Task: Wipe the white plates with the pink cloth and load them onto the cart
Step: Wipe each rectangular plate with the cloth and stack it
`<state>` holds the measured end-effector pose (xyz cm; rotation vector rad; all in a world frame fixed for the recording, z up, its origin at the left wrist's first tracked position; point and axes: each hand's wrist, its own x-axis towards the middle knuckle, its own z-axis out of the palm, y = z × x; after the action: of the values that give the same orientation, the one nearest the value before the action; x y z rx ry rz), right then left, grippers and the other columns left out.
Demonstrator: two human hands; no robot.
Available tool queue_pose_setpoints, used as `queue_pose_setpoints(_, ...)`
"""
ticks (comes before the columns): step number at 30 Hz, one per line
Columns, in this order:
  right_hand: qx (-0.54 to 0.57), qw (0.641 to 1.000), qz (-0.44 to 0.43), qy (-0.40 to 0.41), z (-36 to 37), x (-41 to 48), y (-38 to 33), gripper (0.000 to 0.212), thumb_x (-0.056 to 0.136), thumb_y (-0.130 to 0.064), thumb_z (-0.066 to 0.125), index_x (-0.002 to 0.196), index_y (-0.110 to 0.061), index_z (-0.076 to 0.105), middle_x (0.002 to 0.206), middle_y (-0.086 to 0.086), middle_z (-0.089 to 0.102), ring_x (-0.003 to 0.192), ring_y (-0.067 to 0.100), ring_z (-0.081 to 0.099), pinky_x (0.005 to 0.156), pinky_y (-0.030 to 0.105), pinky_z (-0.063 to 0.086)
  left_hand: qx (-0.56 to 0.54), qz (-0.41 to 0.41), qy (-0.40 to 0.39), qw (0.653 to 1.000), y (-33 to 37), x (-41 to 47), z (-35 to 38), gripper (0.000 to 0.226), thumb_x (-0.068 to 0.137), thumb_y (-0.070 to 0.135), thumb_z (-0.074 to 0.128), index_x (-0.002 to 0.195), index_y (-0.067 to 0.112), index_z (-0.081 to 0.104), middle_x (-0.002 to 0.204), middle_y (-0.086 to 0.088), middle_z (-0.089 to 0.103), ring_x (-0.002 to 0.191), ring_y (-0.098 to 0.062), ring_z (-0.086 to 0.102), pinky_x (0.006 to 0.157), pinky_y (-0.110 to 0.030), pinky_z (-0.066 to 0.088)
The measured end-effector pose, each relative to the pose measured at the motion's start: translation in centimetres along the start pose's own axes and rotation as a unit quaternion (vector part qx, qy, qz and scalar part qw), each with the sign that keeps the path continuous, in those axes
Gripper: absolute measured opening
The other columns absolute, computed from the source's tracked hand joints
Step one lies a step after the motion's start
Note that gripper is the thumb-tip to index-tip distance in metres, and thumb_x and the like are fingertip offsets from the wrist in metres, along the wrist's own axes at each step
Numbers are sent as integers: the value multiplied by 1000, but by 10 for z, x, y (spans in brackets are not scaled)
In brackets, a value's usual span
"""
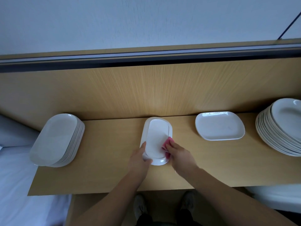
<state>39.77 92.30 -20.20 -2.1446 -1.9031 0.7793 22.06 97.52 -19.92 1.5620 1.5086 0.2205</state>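
Observation:
A white oblong plate (155,137) lies upside down in the middle of the wooden shelf (114,173). My left hand (140,158) grips its near left rim. My right hand (179,154) holds a crumpled pink cloth (167,144) against the plate's right side. A stack of several white oblong plates (55,140) stands at the left. A single white rectangular plate (219,125) lies to the right. A tall stack of round white plates (281,126) sits at the far right edge. No cart is in view.
A wooden back panel (154,88) rises behind the shelf, with a dark rail above it. White surfaces lie at the lower left (14,185) and lower right (273,198). My shoes show below the shelf's front edge.

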Motion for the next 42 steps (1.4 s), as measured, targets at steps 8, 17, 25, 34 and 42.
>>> queue_pose_setpoints(8,-88,984,-151,38,-28,84,10,44,101,-39,37,143,-30,42,142,-4,51,130,19,47,109,41,38,13,12,-11,1000,-1,4,-1,70,83,12,68,146,25,40,143,8,46,131,-13,41,100,-22,38)
queue_pose_setpoints(17,-112,988,-101,-32,3,82,2,68,90,-4,46,152,-23,26,160,2,16,146,33,11,118,48,16,32,8,-32,999,0,9,1,73,85,16,69,149,25,33,143,5,46,119,-6,45,94,-14,33)
queue_pose_setpoints(25,-102,974,-202,-6,26,37,18,63,95,-9,53,151,-26,29,160,-3,17,149,25,1,121,46,8,55,36,-54,996,4,12,0,53,86,34,68,132,17,50,115,1,62,106,-17,60,88,-19,46)
queue_pose_setpoints(34,-136,949,-283,-16,9,8,34,46,95,-26,58,140,-24,50,152,3,38,145,27,25,118,47,13,-64,-27,-9,998,11,11,4,47,89,16,68,133,20,55,99,11,60,84,-5,59,59,0,42)
queue_pose_setpoints(42,-68,963,-260,-25,-6,3,23,34,100,-29,50,130,-21,61,147,0,42,140,18,27,117,31,23,-91,-15,4,996,13,10,8,41,88,15,69,126,23,58,108,2,61,81,-3,55,54,-2,44)
